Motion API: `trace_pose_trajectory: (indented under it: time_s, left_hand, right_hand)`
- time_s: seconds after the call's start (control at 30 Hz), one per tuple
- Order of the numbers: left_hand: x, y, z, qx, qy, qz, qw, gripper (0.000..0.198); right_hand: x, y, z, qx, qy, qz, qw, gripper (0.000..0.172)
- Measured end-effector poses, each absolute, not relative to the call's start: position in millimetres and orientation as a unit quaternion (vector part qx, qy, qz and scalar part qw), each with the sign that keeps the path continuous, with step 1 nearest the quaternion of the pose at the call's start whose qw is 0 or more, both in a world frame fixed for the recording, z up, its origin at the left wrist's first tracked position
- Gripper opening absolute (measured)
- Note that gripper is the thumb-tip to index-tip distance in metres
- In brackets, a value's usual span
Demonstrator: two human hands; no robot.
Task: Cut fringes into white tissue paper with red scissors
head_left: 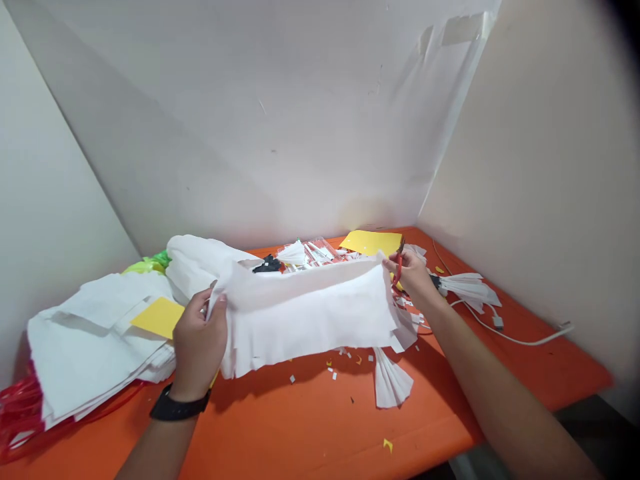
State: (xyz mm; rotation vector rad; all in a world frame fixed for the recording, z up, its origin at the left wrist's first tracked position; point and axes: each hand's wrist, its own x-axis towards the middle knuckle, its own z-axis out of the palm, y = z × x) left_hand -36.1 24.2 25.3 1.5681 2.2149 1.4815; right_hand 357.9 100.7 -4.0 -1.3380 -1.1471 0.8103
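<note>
A wide white sheet (pixel 310 313), thin and soft-looking, hangs stretched between my hands above the orange table (pixel 280 433). My left hand (pixel 200 340), with a black band at the wrist, grips its left edge. At the upper right corner, my right hand (pixel 410 273) pinches the sheet and also has red-handled scissors (pixel 399 267) hooked at the fingers, blades pointing up. The sheet's lower edge is uneven, with small slits near the left. A pleated white fan-shaped piece (pixel 393 381) lies on the table below the sheet's right end.
Stacked white sheets (pixel 95 340) and a yellow card (pixel 159 318) lie left, beside a red bag (pixel 23 407). Behind are a larger yellow sheet (pixel 370 242) and a dark bundle (pixel 269 265). A white cable (pixel 525 342) runs right. Paper scraps are scattered about; walls enclose the table.
</note>
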Motion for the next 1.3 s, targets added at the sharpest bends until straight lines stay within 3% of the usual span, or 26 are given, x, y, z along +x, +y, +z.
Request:
trace_pose_trajectory:
  time_s: [0.2,0.33,0.43,0.53,0.6,0.67,0.77,0.87,1.1,1.3]
  left_hand:
    - [-64,32,29,0.480,0.766,0.427,0.020,0.037]
    - [-65,30,26,0.549,0.725,0.384,-0.162,0.055]
    - [-42,21,24,0.636,0.620,0.376,-0.263,0.045]
    - [-9,3,21,0.823,0.482,0.271,-0.131,0.024]
    - [13,-12,20,0.907,0.396,0.140,0.031,0.021]
    - [32,-24,18,0.923,0.364,0.046,0.120,0.025]
    - [52,-37,16,0.912,0.392,0.004,0.120,0.047]
    - [65,-46,10,0.894,0.438,-0.001,0.097,0.055]
    - [76,-52,1,0.903,0.422,-0.010,0.081,0.009]
    - [68,-45,-1,0.889,0.429,0.063,0.146,0.012]
  right_hand:
    - [338,93,-5,-0.515,-0.502,0.383,0.580,0.049]
    - [337,93,-7,-0.511,-0.498,0.382,0.587,0.046]
    - [337,94,-8,-0.506,-0.501,0.383,0.588,0.045]
    - [334,92,-7,-0.495,-0.513,0.383,0.587,0.043]
    - [333,91,-7,-0.492,-0.518,0.381,0.587,0.041]
    - [331,90,-8,-0.494,-0.519,0.378,0.587,0.039]
    - [331,90,-9,-0.497,-0.521,0.371,0.587,0.035]
    - [331,90,-10,-0.498,-0.525,0.369,0.584,0.035]
    - [330,85,-7,-0.506,-0.580,0.345,0.537,0.034]
    - [327,81,-7,-0.503,-0.625,0.299,0.517,0.033]
